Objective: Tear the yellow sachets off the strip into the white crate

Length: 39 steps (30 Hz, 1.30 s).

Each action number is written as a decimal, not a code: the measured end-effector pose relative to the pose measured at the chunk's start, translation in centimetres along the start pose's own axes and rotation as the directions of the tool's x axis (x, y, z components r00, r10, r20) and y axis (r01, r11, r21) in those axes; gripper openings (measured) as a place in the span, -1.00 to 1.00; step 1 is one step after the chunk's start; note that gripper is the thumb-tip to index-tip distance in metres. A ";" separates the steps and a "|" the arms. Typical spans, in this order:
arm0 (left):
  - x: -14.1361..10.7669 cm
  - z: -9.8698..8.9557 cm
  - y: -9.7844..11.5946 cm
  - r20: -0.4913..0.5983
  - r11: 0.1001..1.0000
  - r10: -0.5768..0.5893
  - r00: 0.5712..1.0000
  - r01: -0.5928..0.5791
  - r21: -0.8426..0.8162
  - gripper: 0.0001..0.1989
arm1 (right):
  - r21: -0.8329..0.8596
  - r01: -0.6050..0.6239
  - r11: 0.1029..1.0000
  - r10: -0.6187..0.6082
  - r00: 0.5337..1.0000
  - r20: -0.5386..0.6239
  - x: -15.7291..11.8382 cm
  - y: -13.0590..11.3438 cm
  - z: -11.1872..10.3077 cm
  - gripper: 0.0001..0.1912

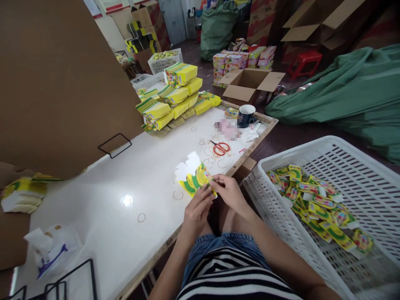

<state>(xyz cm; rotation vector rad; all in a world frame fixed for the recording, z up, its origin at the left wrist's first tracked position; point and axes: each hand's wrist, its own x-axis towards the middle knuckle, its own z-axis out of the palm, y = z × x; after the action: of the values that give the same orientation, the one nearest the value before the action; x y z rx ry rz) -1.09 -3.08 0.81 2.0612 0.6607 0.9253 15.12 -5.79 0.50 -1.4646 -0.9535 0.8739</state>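
Note:
A yellow and green printed carton [196,180] with white end flaps is held between my two hands, over the near edge of the white table [115,233]. My left hand [197,210] grips its lower edge with bent fingers. At the carton's right side, my right hand [229,192] pinches it between thumb and fingers. The white flaps stick out toward the far left. Beyond the carton lie red-handled scissors [221,148] among several loose rubber bands [208,160].
Stacked bundles of flat yellow cartons [175,98] stand at the table's far side. A white basket [265,200] with many small yellow cartons [321,204] sits at my right. A dark mug [246,118], tissue pack [53,250], open cardboard box [243,83] and green cloth [353,91] surround me.

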 end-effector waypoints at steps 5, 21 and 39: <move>1.1 -0.1 0.1 -0.285 0.878 -0.313 0.906 0.161 -0.452 -0.46 | 0.324 -0.037 0.945 0.049 0.998 -0.028 -2.0 -0.4 -0.1 -0.63; 1.9 0.3 -0.2 0.039 0.597 -0.552 0.833 0.427 -0.679 -0.62 | 0.351 -0.146 0.925 0.120 0.988 0.094 -3.0 -1.2 0.6 -0.63; 1.5 -2.5 0.8 0.333 0.598 -0.369 0.868 0.496 -0.630 -0.62 | 0.114 0.098 0.989 -0.128 0.945 0.301 -1.4 -0.4 -2.2 -0.74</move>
<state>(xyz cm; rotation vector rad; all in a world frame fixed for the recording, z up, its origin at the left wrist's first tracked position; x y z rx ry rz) -2.00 -1.43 3.14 1.1826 0.5626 0.5658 16.56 -7.93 1.11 -1.1979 -1.1957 1.0680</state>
